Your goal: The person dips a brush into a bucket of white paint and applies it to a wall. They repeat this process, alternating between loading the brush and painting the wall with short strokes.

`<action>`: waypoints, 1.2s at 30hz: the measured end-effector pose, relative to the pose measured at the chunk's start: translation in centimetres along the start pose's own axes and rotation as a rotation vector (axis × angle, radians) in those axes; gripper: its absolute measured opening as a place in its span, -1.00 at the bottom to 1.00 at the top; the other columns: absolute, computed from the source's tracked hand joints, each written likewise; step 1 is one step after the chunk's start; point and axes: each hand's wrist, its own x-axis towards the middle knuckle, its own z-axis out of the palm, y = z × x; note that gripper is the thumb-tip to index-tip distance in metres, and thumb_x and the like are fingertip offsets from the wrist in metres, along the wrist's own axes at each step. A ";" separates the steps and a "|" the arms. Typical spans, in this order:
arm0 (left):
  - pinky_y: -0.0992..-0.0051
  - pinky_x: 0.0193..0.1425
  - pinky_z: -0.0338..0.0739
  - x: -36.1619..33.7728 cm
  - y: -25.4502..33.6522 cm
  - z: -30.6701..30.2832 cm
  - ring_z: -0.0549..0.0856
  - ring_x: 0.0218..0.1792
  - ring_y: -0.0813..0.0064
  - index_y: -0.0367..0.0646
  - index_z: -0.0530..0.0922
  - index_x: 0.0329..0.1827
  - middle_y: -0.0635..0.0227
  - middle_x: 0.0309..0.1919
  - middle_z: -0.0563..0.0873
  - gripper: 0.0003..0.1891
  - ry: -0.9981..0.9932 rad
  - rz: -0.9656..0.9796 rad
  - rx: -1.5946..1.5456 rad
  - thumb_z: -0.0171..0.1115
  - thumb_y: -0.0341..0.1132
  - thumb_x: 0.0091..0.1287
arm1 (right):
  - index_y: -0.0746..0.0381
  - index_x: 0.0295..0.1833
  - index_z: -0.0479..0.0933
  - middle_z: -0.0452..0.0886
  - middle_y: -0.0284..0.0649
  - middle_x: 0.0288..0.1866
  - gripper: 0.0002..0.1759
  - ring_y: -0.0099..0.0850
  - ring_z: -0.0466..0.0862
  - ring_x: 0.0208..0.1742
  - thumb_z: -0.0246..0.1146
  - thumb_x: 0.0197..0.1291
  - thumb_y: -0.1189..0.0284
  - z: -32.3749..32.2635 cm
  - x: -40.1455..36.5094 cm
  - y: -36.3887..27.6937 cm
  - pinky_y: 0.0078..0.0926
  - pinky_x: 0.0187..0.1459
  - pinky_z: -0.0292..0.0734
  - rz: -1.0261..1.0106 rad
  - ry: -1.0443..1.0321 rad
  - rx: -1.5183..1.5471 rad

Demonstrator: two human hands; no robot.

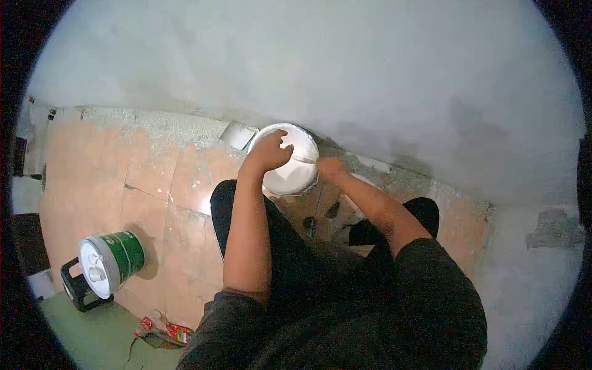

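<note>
A round white bucket [288, 192] stands on the floor by the wall, with smooth white paste inside. My left hand [271, 152] hovers over its left half, fingers apart and bent, holding nothing that shows. My right hand [331, 169] is closed at the bucket's right rim. From it a thin, flat-edged tool [303, 160] reaches across the paste; its handle is hidden in the fist. A grey square plate [237, 134] lies on the floor just left of the bucket, close to the wall.
A pale plastered wall [345, 68] rises directly beyond the bucket. On the tiled floor [151, 176] at left is a green and white bucket [126, 256] beside a black frame [77, 293]. A red packet [161, 332] lies lower left. My knees flank the white bucket's near side.
</note>
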 end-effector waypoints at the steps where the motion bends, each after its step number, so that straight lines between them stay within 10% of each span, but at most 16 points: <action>1: 0.24 0.18 0.50 0.0 0.1 0.0 0.63 0.08 0.02 -0.22 0.43 0.26 -0.06 0.07 0.62 -0.46 0.007 0.002 0.009 0.22 -0.13 0.27 | 0.32 -0.13 0.61 0.69 -0.01 -0.29 -0.72 -0.09 0.72 -0.29 0.22 0.02 0.45 -2.5 -0.5 -0.6 -0.08 -0.29 0.63 -0.032 -0.060 -0.072; 36: 0.24 0.27 0.44 -0.3 0.7 -0.3 0.59 0.14 0.05 -0.28 0.43 0.25 -0.07 0.12 0.59 -0.44 -0.038 -0.001 0.012 0.18 -0.13 0.23 | 0.26 -0.32 0.60 0.68 -0.08 -0.38 -0.84 -0.14 0.72 -0.33 0.16 0.06 0.42 1.1 0.6 1.1 -0.04 -0.34 0.62 -0.065 0.092 -0.099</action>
